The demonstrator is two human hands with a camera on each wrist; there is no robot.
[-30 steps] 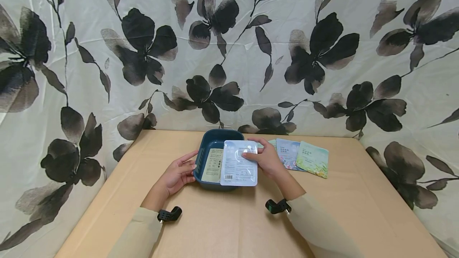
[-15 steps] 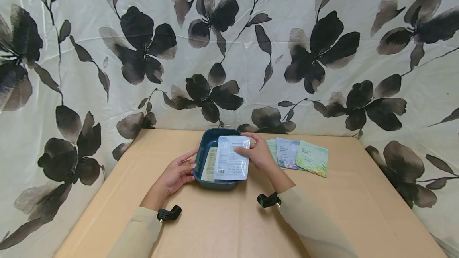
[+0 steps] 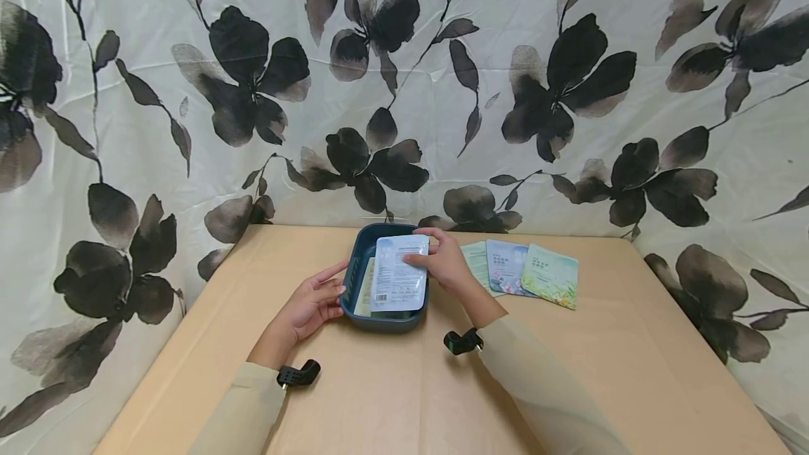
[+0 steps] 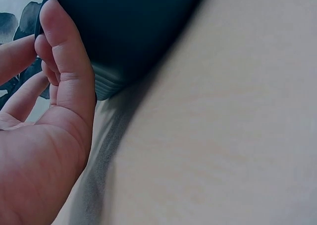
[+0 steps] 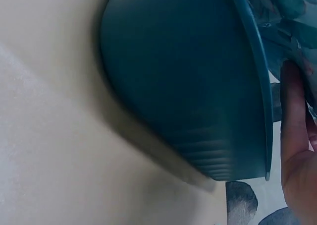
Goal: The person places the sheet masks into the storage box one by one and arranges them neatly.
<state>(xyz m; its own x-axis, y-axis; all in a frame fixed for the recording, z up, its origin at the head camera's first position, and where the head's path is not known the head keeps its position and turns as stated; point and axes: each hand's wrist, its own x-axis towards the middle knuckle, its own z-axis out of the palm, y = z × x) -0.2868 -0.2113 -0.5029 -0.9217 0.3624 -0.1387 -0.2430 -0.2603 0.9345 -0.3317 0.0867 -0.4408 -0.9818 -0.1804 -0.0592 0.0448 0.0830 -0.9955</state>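
Observation:
A dark blue plastic basket stands at the middle of the table, near its back edge. My right hand pinches a light blue sheet mask packet by its right edge, thumb on top. This packet, printed side with barcode up, lies over the basket's opening. Beneath it a pale yellow-green packet shows inside, partly covered. My left hand rests its loose fingers against the basket's left side, at the rim in the left wrist view. In the right wrist view the right fingers are just beyond the basket's rim.
Right of the basket, several flat packets lie overlapping: a pale green one, a blue flowered one and a green flowered one. A floral cloth hangs right behind the tan table.
My right hand has carried the light blue packet left and slightly away from me, from over the basket's right edge to over its opening. The left hand has stayed at the basket.

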